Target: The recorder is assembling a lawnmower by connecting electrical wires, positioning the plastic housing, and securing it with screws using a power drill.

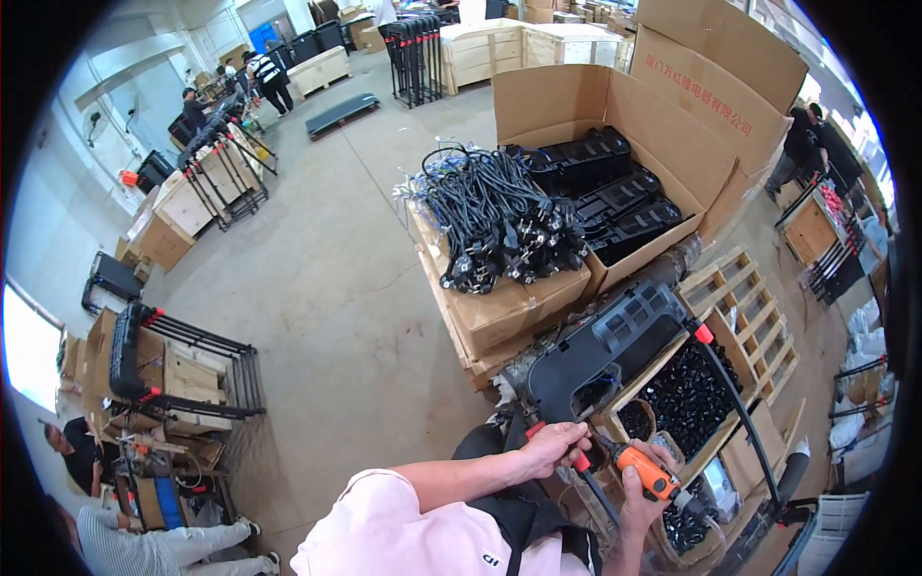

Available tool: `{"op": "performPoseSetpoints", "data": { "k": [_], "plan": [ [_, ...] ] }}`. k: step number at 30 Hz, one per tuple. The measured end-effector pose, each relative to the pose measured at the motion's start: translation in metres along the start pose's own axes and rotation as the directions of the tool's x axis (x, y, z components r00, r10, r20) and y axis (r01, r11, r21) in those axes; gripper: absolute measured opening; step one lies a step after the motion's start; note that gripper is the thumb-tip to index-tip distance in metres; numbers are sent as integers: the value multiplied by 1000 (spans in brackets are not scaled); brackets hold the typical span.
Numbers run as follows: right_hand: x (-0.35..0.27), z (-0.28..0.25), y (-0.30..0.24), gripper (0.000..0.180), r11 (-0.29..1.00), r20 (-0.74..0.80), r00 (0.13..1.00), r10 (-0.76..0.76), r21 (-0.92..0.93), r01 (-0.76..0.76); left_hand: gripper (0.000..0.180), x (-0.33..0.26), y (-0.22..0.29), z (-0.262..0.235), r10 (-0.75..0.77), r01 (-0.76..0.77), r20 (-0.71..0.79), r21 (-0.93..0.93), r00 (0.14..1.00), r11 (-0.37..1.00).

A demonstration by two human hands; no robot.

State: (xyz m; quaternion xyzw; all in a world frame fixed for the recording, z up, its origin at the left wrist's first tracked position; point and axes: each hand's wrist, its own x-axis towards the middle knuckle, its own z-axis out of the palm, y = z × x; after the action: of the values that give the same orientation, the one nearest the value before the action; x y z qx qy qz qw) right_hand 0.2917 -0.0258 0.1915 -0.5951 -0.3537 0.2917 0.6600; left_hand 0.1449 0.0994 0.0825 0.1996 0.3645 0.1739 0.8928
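- Frame: its black bars are seen at 4 o'clock, one reaching from the panel toward 5 o'clock, another passing beneath the hands.
- Panel: this dark plate is set between the bars' upper ends. By judgement, panel and bars have already been brought together; whether every joint is fastened cannot be told.
- Bin: it is placed at 4 o'clock, under and beside the far bar, and is heaped with small black parts. How many are needed cannot be told.
- Driver: the orange tool is aimed toward 10 o'clock, its tip brought near the left fingers. Whether a screw is being turned cannot be seen.
- Right hand: the driver's body is wrapped in a firm grip.
- Left hand: its fingers are drawn into a narrow pinch over the near bar; what is pinched, if anything, cannot be told.
- Red sleeves: one is fitted on the far bar, and red is shown on both sides of the left hand. Fastening at the near bar is judged unfinished.
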Motion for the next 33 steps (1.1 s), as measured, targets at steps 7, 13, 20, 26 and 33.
{"op": "performPoseSetpoints", "data": {
  "k": [7, 13, 20, 26, 33],
  "plan": [
    [-35, -15, 12, 52, 997, 78, 996, 44, 53, -48, 28, -28, -29, -5, -97, 82, -76, -173, 992, 982],
    [-48, -19, 10, 53, 999, 62, 997, 48, 11, -49, 25, -14, -39, -8, -137, 136, 9, -220, 991, 966],
    [-42, -5, -3, 52, 992, 57, 996, 66, -109, -59, 28, -14, -23, -13, -243, 269, 134, -239, 961, 933],
    [-28, 14, 7, 53, 987, 76, 992, 96, -136, -85, 31, -17, 1, -23, -283, 301, 113, -208, 953, 931],
    [-11, 40, 21, 50, 969, 66, 991, 114, -226, -96, 33, -39, 21, -50, -320, 320, 7, -36, 948, 947]
  ]
}}
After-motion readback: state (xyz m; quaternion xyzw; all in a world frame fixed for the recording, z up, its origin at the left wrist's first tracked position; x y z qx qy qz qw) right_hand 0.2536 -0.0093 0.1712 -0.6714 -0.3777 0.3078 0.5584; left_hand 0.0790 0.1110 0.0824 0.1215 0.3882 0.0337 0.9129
